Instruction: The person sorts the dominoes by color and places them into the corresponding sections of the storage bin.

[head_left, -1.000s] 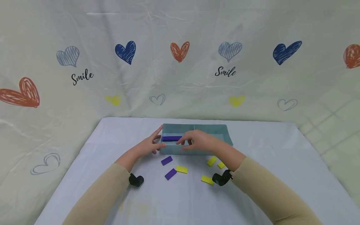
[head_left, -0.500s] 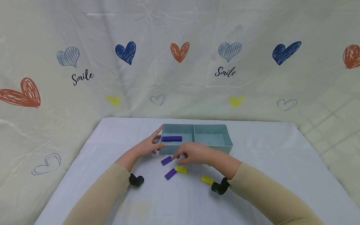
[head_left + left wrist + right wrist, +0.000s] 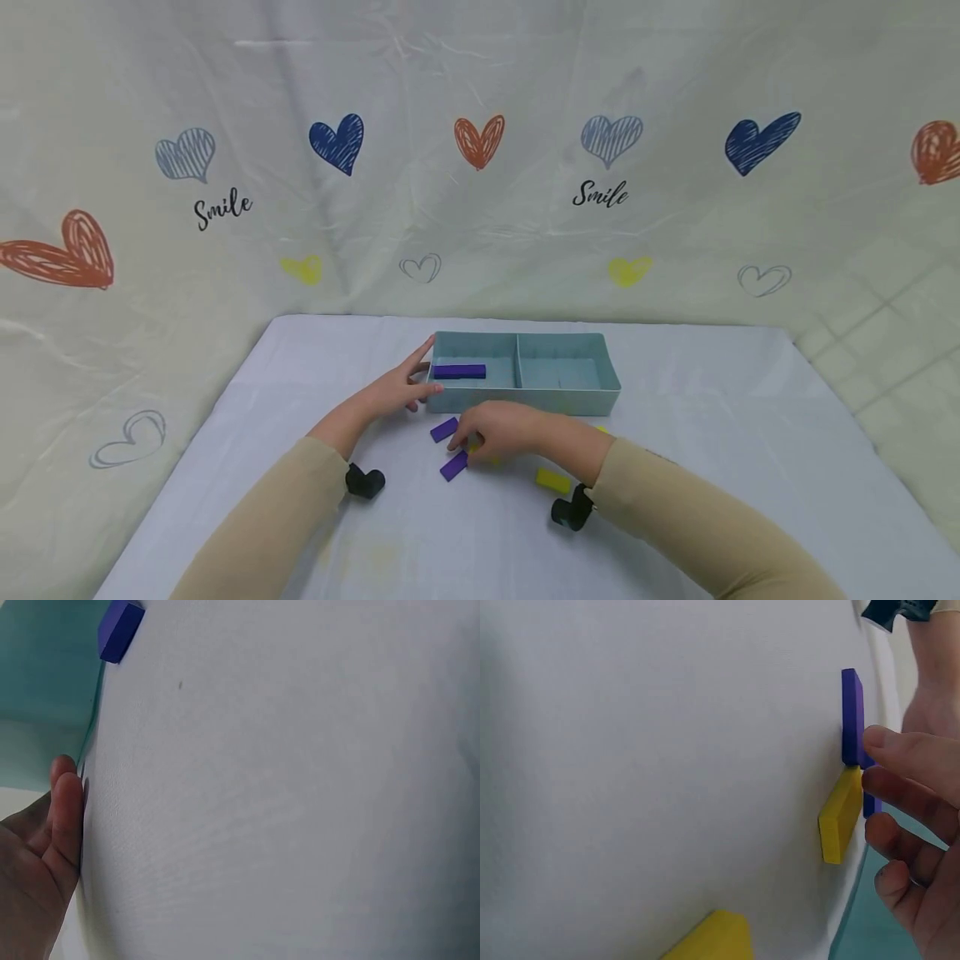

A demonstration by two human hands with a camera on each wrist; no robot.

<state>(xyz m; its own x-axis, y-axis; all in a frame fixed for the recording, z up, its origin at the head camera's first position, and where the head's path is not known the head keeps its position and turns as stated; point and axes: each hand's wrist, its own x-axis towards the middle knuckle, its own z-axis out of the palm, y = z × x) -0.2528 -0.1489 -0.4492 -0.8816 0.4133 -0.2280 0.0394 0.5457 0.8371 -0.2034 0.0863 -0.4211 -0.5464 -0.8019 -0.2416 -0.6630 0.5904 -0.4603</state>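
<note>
A pale teal box (image 3: pixel 566 402) with two compartments stands at the back of the table. My left hand (image 3: pixel 397 388) touches its left end, index finger straight along the rim and thumb at the front corner. Purple blocks (image 3: pixel 460 372) lie in a row inside the left compartment. My right hand (image 3: pixel 506 429) is low in front of the box, thumb and fingers bent but apart at a purple block (image 3: pixel 453 467). Another purple block (image 3: pixel 444 430) lies just behind it. In the right wrist view, a yellow block (image 3: pixel 841 816) lies beside the fingertips, touching the purple one.
A yellow block (image 3: pixel 552 480) lies right of centre, and another yellow block (image 3: pixel 602 430) is mostly hidden behind the right forearm. White cloth (image 3: pixel 420 542) covers the table. A backdrop with printed hearts (image 3: pixel 480 142) hangs behind it.
My right hand has come out of the box's left compartment, then moved toward me and down to the purple block on the table. My left hand has stayed at the box's left end.
</note>
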